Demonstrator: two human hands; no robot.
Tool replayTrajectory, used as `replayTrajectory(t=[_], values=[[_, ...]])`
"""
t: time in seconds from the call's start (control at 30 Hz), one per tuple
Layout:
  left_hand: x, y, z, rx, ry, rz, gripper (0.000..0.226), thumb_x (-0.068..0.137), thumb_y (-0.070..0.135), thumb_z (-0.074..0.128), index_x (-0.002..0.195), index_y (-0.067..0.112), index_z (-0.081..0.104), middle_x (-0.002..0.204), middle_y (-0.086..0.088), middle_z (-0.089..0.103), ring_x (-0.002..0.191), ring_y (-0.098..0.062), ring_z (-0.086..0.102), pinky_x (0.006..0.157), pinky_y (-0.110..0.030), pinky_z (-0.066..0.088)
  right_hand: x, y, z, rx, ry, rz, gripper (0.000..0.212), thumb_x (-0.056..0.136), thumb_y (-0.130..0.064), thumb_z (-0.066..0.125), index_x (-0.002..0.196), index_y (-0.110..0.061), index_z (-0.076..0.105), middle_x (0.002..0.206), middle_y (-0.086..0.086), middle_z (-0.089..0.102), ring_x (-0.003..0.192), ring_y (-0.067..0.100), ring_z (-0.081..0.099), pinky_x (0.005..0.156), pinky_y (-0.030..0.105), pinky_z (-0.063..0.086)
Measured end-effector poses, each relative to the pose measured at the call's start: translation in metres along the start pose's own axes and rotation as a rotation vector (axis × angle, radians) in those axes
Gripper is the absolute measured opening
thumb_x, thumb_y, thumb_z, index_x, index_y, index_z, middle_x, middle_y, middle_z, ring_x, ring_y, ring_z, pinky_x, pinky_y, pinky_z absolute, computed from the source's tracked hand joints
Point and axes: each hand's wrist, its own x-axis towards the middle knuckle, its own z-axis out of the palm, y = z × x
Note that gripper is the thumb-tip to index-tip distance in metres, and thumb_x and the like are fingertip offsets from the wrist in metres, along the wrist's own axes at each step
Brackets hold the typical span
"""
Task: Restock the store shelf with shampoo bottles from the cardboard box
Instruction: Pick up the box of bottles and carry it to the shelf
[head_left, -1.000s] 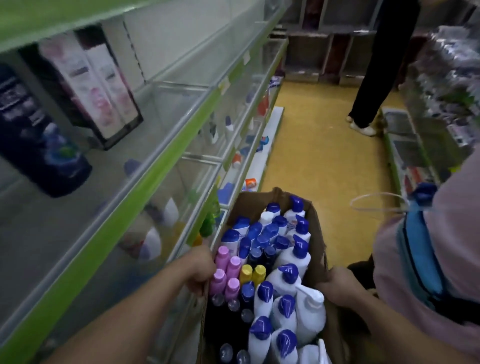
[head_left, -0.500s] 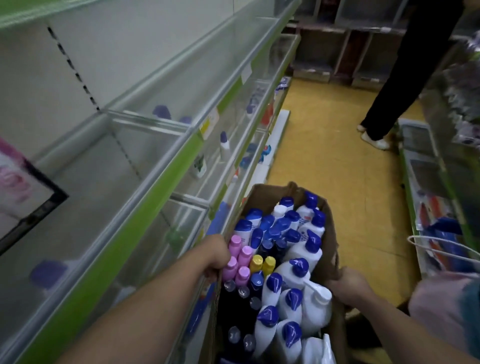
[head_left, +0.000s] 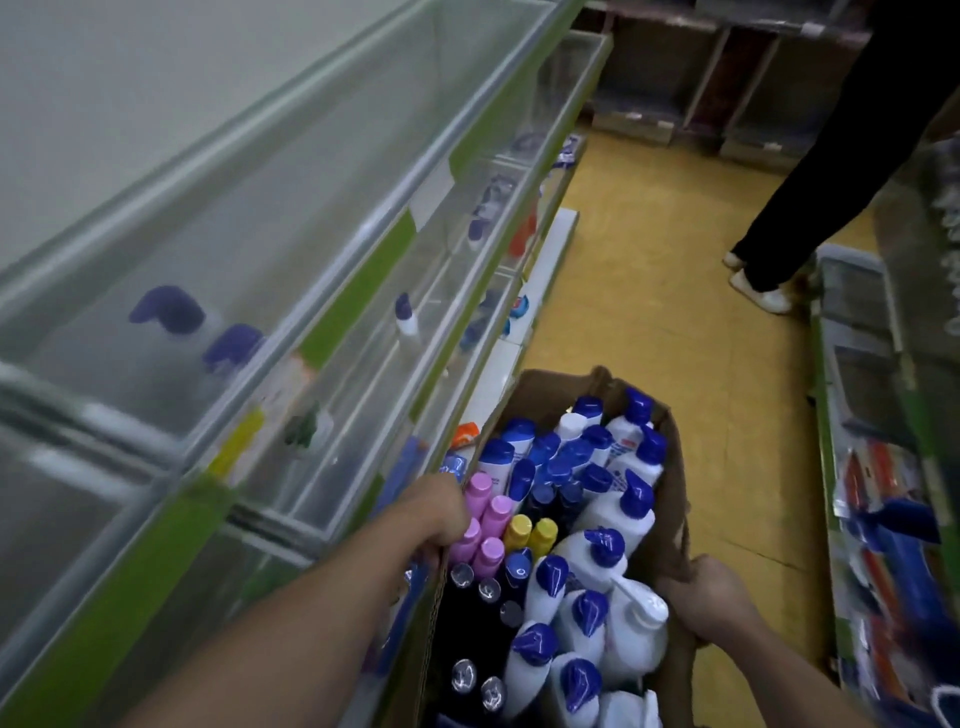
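Between the two hands, the cardboard box (head_left: 672, 499) sits close against the lower tiers of the store shelf (head_left: 358, 291). It is packed tight with upright shampoo bottles (head_left: 597, 561) — white with blue caps on the right, pink-capped bottles (head_left: 488, 514) and dark ones with clear caps toward the left. The left hand (head_left: 441, 514) curls over the box's left rim, touching the pink caps; the right hand (head_left: 711, 597) clasps the soft, buckled right wall. Whether the box hangs in the air or rests on something below cannot be told.

The step looks like placing the load before any bottle comes out. Doing it well means keeping the box level so the tall pump bottle (head_left: 636, 623) does not tip, and setting it down just beside the shelf — only then freeing a hand. Further up the yellow floor (head_left: 649, 312) another person (head_left: 779, 208) stands, so the aisle should be left passable.
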Motion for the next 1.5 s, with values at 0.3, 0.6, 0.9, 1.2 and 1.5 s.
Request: replayTrajectory(t=[0.3,0.6,0.9,1.2,1.5], values=[[0.081,0.083,-0.049,-0.106,-0.012,-0.068,0.019,0.096,0.015,0.047,0.095,0.007,0.064,0.067,-0.002,0.055,0.062,-0.018,0.063,0.048,-0.024,0.045,0.116,-0.026,-0.085,0.052,-0.04,-0.045,0.032,0.082,-0.022,0.062,0.055,-0.006,0.061,0.053,0.009,0.061,0.044,0.022,0.06,0.036,0.027,0.046],[0.179,0.135,-0.123,-0.071,0.071,-0.05,0.017,0.085,0.02,0.053,0.091,0.007,0.063,0.106,-0.02,0.069,0.094,-0.033,0.069,0.074,-0.035,0.057,0.221,-0.075,-0.157,0.006,-0.001,-0.041,0.035,0.079,-0.028,0.064,0.053,-0.004,0.062,0.05,0.009,0.06,0.046,0.025,0.062,0.042,0.036,0.052],[0.288,0.173,-0.164,-0.106,0.053,-0.054,0.017,0.089,0.015,0.052,0.102,0.01,0.061,0.114,-0.015,0.065,0.101,-0.032,0.064,0.08,-0.035,0.051,0.324,-0.109,-0.186,0.014,0.027,0.04,0.042,0.086,-0.036,0.065,0.06,-0.003,0.067,0.058,0.01,0.066,0.056,0.022,0.065,0.047,0.028,0.046],[0.431,0.189,-0.116,-0.003,-0.051,-0.087,0.02,0.089,0.017,0.054,0.099,0.004,0.065,0.108,-0.016,0.069,0.1,-0.031,0.066,0.075,-0.032,0.047,0.457,-0.109,-0.143,0.073,-0.062,0.087,0.049,0.091,-0.05,0.057,0.054,-0.017,0.053,0.059,0.013,0.062,0.066,0.024,0.065,0.055,0.028,0.042],[0.619,0.156,-0.006,0.073,-0.109,-0.151,0.028,0.089,0.028,0.052,0.107,0.01,0.065,0.116,-0.012,0.067,0.107,-0.028,0.065,0.086,-0.03,0.048,0.6,-0.084,-0.027,-0.237,-0.054,-0.318,0.074,0.093,-0.052,0.019,0.143,-0.007,0.051,0.042,0.007,0.047,0.03,0.03,0.047,0.041,0.026,0.028]])
